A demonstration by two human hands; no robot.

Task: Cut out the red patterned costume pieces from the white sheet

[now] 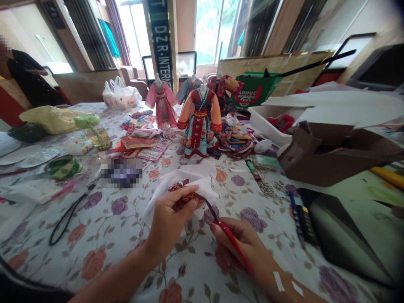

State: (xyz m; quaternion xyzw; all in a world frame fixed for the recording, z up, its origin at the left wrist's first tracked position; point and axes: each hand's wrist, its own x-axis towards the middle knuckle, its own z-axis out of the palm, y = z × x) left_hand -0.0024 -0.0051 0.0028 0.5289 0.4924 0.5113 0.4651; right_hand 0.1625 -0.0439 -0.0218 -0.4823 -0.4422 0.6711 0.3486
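Free path from left hand [170, 223] toward 9 o'clock over floral tablecloth [110, 227], ending at black cord [67, 214]; doll dress [198, 122] blocks 12, cardboard box [334, 155] blocks 2.

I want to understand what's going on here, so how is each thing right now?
Left hand, shut on a small red patterned cloth
Right hand, shut on a red-handled tool
White cloth, crumpled under the left hand
Orange and teal doll gown, upright on a stand
Pink doll gown, upright on a stand
Cardboard box, open
White plastic bag, puffed up
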